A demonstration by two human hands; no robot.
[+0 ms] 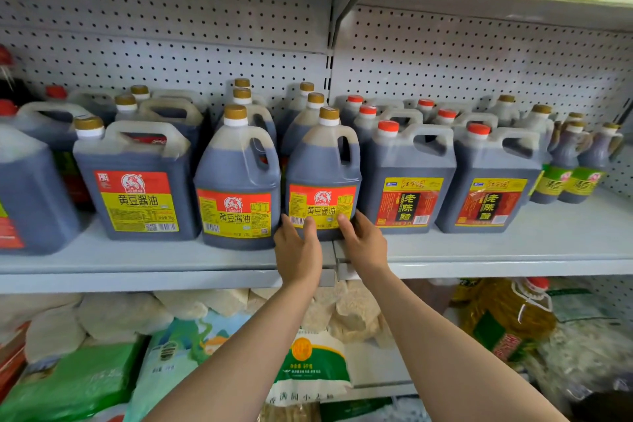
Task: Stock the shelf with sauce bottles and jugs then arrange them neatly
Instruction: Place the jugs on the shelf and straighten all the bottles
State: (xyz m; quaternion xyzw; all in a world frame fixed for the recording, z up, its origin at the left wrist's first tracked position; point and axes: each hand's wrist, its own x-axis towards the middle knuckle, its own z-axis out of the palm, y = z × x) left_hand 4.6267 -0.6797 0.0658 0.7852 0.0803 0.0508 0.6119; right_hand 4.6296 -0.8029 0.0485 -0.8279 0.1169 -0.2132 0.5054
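Observation:
A dark soy sauce jug with a gold cap and a red-yellow label stands at the front of the grey shelf, in the middle. My left hand and my right hand both touch its base from the front, fingers straight against the label and lower wall. A matching jug stands just to its left, and a bigger square one stands further left. Two red-capped vinegar jugs stand to the right.
Rows of more jugs fill the shelf behind, up to the pegboard back. Small green-labelled bottles stand at the far right. Bare shelf lies in front of the vinegar jugs. Bagged goods and a yellow oil jug sit on the lower shelf.

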